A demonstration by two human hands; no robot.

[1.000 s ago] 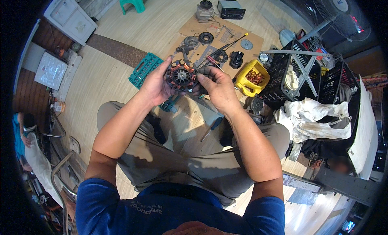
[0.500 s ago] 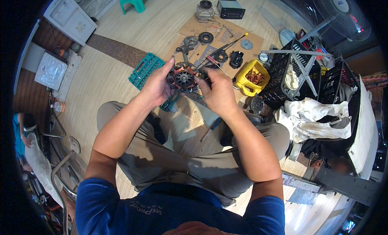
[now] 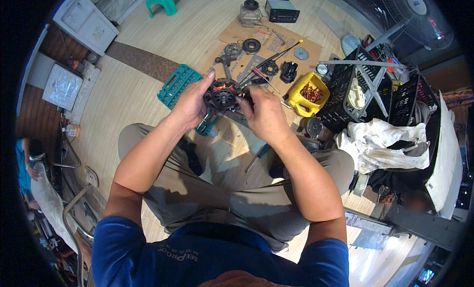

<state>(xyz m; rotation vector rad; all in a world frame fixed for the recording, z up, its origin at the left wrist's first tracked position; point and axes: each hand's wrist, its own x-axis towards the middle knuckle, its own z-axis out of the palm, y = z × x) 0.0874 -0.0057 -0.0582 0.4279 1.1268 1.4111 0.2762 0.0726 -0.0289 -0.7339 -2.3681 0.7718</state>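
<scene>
Between my hands, above the floor, is a round electric motor part (image 3: 222, 98) with copper windings round a dark hub. My left hand (image 3: 192, 103) cradles it from the left, thumb up along the rim. My right hand (image 3: 266, 112) is closed at its right edge, thumb and curled fingers against it; the fingertips are partly hidden. Just beyond lies a red-handled screwdriver (image 3: 264, 77) on a cardboard sheet (image 3: 296, 38). A green socket set case (image 3: 173, 92) lies behind my left hand. A blue-handled screwdriver (image 3: 259, 156) rests on the floor between my legs.
On the right stand a cut yellow jug (image 3: 302, 102) holding copper-coloured bits, black crates (image 3: 348, 82), white cloth (image 3: 385, 141) and a fan (image 3: 417, 15). Farther off are a pulley (image 3: 251, 46), a car stereo (image 3: 282, 13) and a green stool (image 3: 165, 0). Another person's hand (image 3: 32, 172) shows at far left.
The motor part has turned and tilted in my hands: its hub face looks darker and its windings show more along the top. My right hand has shifted slightly.
</scene>
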